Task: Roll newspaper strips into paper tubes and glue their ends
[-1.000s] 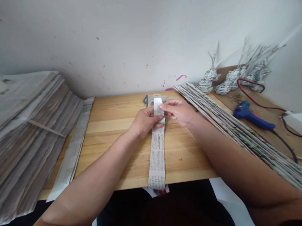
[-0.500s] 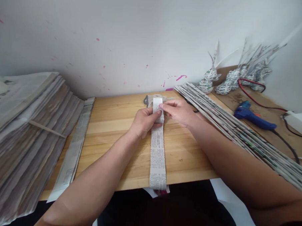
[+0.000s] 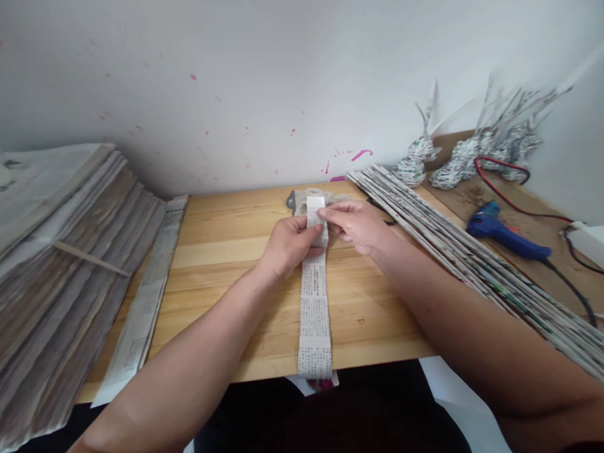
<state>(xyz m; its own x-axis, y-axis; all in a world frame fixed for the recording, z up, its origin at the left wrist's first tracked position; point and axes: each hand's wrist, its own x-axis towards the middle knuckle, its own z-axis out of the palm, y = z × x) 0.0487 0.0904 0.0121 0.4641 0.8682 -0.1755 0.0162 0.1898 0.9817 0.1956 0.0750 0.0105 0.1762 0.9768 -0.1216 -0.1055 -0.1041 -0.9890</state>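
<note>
One pinched newspaper strip (image 3: 316, 304), right hand (image 3: 355, 225) unmoved, left hand (image 3: 288, 244) with thumb higher

The single head-worn camera looks forward and down across the desk (image 3: 216, 236) from above its near edge, facing the wall (image 3: 269, 65).
</note>
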